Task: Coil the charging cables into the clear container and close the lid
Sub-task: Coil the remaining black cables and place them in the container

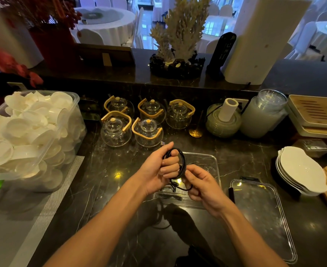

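A black charging cable (pixel 182 162) is wound in loops around the fingers of my left hand (pixel 159 170), which grips it above the clear container (pixel 213 160). My right hand (pixel 201 185) pinches the cable's loose end just below the coil. The container stands open on the dark marble counter, partly hidden behind both hands. More black cable lies at its near edge (pixel 173 197), whether inside or outside I cannot tell. The clear lid (pixel 263 218) with black clips lies flat to the right of the container.
Several glass teapots (pixel 131 122) with wooden handles stand behind the container. A big plastic tub of white dishes (pixel 29 135) fills the left. Stacked white plates (pixel 301 168), a wooden board and a glass jar (pixel 263 112) sit on the right. A gold spoon (pixel 196 130) lies behind.
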The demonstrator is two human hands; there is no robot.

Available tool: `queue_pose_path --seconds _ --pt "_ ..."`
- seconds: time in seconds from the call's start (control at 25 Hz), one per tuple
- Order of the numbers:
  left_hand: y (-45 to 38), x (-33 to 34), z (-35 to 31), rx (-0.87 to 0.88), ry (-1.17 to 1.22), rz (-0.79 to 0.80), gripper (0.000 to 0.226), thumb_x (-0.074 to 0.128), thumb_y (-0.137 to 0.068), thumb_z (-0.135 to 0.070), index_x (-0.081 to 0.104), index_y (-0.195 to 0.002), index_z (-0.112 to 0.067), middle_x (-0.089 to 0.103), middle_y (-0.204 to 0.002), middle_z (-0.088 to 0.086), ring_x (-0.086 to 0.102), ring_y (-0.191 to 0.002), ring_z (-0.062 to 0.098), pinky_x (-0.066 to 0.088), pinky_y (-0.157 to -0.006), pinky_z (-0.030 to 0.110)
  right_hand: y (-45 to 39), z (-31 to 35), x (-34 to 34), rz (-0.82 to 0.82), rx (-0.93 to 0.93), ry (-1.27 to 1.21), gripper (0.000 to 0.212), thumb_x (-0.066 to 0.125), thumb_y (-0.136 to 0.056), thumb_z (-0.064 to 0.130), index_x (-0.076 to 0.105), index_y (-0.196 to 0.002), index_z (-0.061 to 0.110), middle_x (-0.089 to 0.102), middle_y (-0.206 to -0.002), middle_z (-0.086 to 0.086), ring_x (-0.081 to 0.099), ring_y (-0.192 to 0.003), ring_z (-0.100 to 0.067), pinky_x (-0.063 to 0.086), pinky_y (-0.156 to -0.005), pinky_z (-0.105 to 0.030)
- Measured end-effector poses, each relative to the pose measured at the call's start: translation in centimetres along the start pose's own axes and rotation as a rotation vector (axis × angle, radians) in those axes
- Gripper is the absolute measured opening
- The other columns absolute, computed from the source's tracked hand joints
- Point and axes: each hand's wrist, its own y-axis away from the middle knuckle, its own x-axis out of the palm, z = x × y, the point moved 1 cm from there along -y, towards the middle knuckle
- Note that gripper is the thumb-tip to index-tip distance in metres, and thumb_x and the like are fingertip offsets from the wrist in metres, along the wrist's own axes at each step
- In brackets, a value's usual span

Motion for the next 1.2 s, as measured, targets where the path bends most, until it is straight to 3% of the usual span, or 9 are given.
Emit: queue_pose_path --seconds 0.4,0.6,0.72,0.88,1.08,1.2 --pt "0.5 1.5 0.3 0.386 -0.674 -0.443 0.037 0.046 -0.105 -0.038 0.055 -0.079 -0.013 0.033 -0.052 -0.003 0.038 -0.043 0.010 0.039 -0.049 0.023 -0.6 0.0 1.0 0.009 0.009 -0.185 0.021 0.056 -0.101 0.021 0.068 -0.117 0.015 0.057 -0.081 -0.004 0.037 -0.053 -0.007 0.030 -0.045 -0.018" --pt "0.0 1.2 1.0 0.377 -0.850 -0.566 0.046 0.042 -0.104 -0.046 0.063 -0.083 -0.011 0.065 -0.068 0.004 0.062 -0.063 0.018 0.048 -0.058 0.028 -0.7 0.7 1.6 0.002 -0.010 -0.044 0.026 0.052 -0.103 0.009 0.068 -0.122 0.018 0.058 -0.102 -0.017 0.043 -0.056 -0.010 0.037 -0.044 -0.021" --pt "-0.2 0.8 1.0 0.391 -0.846 -0.656 0.045 0.044 -0.104 -0.043 0.058 -0.071 -0.017 0.058 -0.053 -0.010 0.055 -0.058 0.013 0.042 -0.059 0.029 -0.4 1.5 2.1 -0.042 -0.025 0.037 0.034 0.057 -0.095 0.011 0.061 -0.127 0.020 0.060 -0.088 -0.011 0.053 -0.060 -0.015 0.041 -0.043 -0.027" --pt "-0.3 0.8 1.4 0.412 -0.934 -0.685 0.040 0.043 -0.105 -0.041 0.058 -0.075 -0.018 0.055 -0.061 -0.008 0.052 -0.058 0.007 0.038 -0.058 0.025 -0.2 2.2 3.4 -0.214 -0.077 0.272 0.019 0.059 -0.100 0.020 0.052 -0.117 0.017 0.059 -0.073 -0.011 0.055 -0.054 -0.015 0.045 -0.046 -0.031" --pt "-0.5 0.8 1.5 0.525 -1.079 -0.676 0.043 0.043 -0.105 -0.041 0.061 -0.079 -0.012 0.058 -0.067 -0.001 0.053 -0.060 0.008 0.042 -0.059 0.026 -0.1 2.4 4.2 -0.291 -0.159 0.199 0.016 0.053 -0.100 0.019 0.054 -0.116 0.017 0.073 -0.084 -0.007 0.070 -0.073 -0.027 0.057 -0.066 -0.048" --pt "-0.5 0.8 1.6 0.555 -1.098 -0.651 0.041 0.044 -0.105 -0.038 0.058 -0.073 -0.017 0.055 -0.061 -0.006 0.050 -0.052 -0.001 0.037 -0.051 0.014 0.0 2.4 4.5 -0.307 -0.193 0.263 0.021 0.058 -0.101 0.013 0.052 -0.116 0.026 0.074 -0.087 -0.014 0.072 -0.080 -0.039 0.058 -0.071 -0.055"
